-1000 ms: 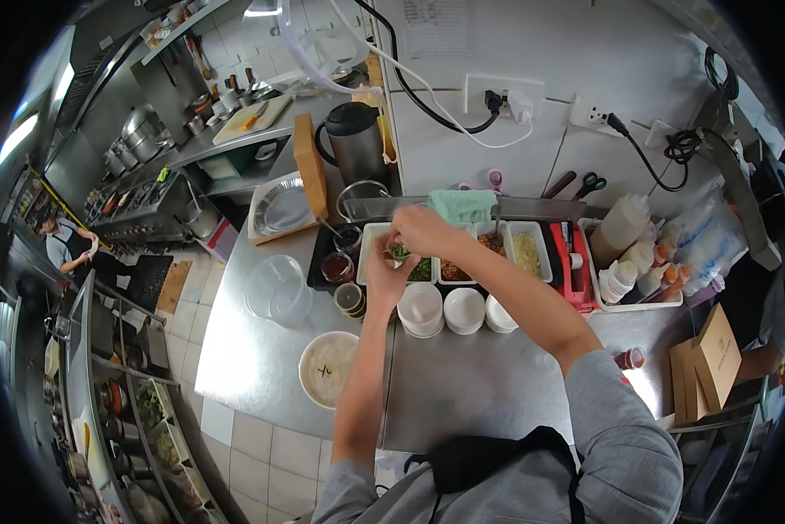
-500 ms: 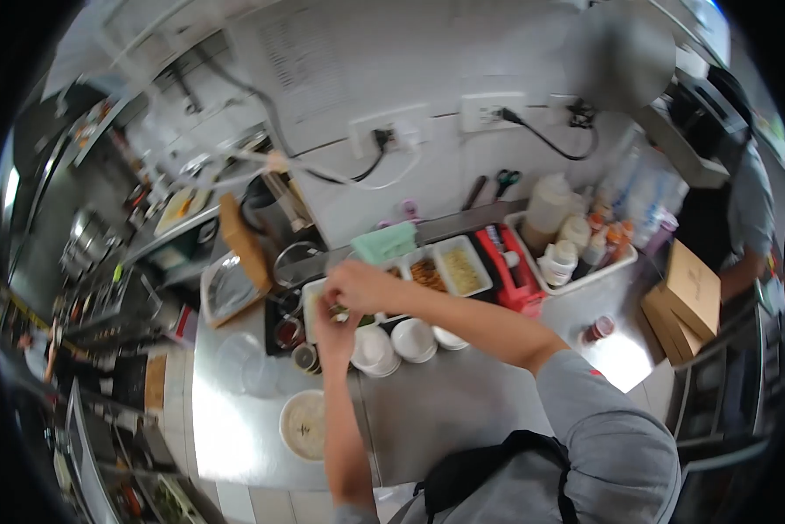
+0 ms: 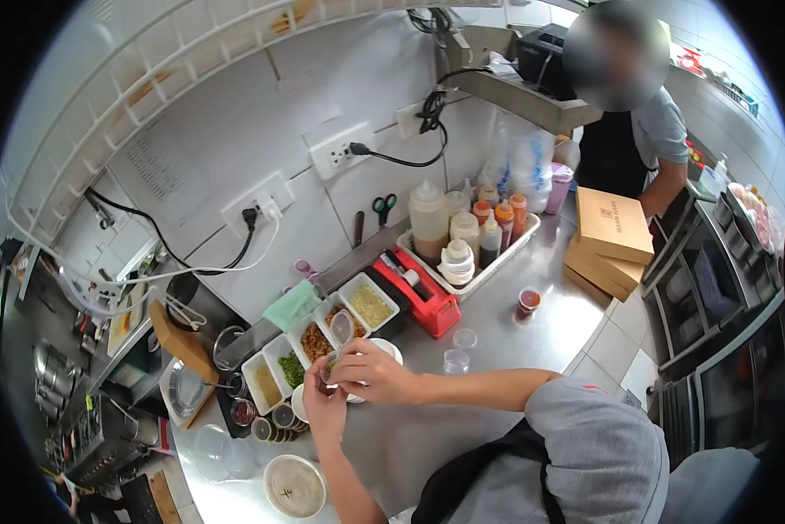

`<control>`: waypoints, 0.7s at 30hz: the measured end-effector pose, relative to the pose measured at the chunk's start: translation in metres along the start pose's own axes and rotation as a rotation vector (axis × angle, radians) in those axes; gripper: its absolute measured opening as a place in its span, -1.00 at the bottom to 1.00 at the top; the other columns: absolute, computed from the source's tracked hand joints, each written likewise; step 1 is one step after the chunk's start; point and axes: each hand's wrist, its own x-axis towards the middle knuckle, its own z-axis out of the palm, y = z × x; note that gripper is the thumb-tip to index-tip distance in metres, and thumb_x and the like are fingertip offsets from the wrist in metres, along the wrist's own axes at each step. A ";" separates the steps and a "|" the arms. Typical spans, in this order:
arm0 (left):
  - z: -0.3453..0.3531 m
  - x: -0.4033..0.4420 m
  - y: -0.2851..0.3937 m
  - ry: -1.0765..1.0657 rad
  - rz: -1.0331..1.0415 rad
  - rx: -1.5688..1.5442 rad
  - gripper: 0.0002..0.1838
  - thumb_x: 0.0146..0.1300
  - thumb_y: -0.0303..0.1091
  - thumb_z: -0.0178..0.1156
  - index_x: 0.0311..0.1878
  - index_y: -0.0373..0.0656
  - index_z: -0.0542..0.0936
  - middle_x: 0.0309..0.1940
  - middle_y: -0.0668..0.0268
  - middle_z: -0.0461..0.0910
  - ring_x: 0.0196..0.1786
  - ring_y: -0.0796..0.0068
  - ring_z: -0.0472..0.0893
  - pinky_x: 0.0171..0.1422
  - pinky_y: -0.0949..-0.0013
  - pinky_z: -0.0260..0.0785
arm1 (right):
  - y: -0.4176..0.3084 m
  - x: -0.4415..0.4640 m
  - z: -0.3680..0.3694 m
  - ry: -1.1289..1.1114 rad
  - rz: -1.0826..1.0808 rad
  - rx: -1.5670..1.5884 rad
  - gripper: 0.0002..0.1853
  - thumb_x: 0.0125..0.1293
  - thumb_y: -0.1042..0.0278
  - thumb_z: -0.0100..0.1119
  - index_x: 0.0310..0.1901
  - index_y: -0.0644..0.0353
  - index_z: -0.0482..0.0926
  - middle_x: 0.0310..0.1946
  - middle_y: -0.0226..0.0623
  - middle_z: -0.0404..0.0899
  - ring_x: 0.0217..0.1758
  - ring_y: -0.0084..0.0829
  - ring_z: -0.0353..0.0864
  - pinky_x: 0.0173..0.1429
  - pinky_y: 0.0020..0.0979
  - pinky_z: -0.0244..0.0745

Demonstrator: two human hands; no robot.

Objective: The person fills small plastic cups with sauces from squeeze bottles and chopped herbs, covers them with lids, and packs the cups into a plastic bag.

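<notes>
My left hand (image 3: 325,412) has its fingers closed around a small clear plastic sauce cup (image 3: 328,370) with something green inside. From above and to the right, my right hand (image 3: 372,370) pinches at the same cup. A clear round lid (image 3: 342,327) stands up beyond the fingers; whether it is joined to the cup is hidden. Just behind my hands runs a row of white trays, with chopped green herbs (image 3: 293,368), brown crumbly toppings (image 3: 315,341) and a pale shredded topping (image 3: 370,306). White bowls (image 3: 298,403) sit partly hidden under my hands.
A lidded round container (image 3: 294,486) stands on the steel counter near clear lids (image 3: 222,452). Rightward are small clear cups (image 3: 456,361), a red sauce cup (image 3: 529,302), a red dispenser (image 3: 418,293), a bottle basket (image 3: 471,284) and cardboard boxes (image 3: 615,227). A co-worker (image 3: 628,140) stands behind.
My view has swung to the right, bringing the co-worker and the small clear cups into sight. Both hands have come away from the trays' left end, toward me, and the clear cup and lid now show.
</notes>
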 end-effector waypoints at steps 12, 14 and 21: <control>0.064 -0.049 -0.002 -0.109 -0.080 0.046 -0.35 -0.01 -0.48 0.40 0.17 -0.28 0.35 -0.04 0.24 0.51 -0.10 0.49 0.54 -0.07 0.47 0.40 | -0.029 -0.072 -0.086 0.321 0.560 0.164 -0.85 0.19 0.54 0.17 -0.18 0.20 0.55 -0.30 -0.36 0.48 -0.27 -0.49 0.47 -0.20 -0.46 0.42; 0.080 -0.060 0.001 -0.144 -0.104 -0.063 -0.33 -0.02 -0.48 0.41 0.18 -0.30 0.32 -0.02 0.22 0.50 -0.04 0.45 0.54 0.02 0.42 0.41 | -0.037 -0.102 -0.096 0.385 0.808 0.334 -0.87 0.28 0.47 0.10 -0.14 0.21 0.50 -0.32 -0.37 0.48 -0.32 -0.55 0.47 -0.25 -0.48 0.42; 0.112 -0.104 -0.032 -0.521 -0.272 -0.128 -0.32 0.03 -0.53 0.37 0.20 -0.28 0.26 -0.01 0.20 0.49 0.01 0.43 0.55 0.06 0.41 0.43 | -0.014 -0.157 -0.129 0.124 1.527 0.953 -0.63 0.39 0.02 -0.05 -0.05 0.19 0.45 -0.39 -0.37 0.48 -0.32 -0.60 0.48 -0.30 -0.53 0.39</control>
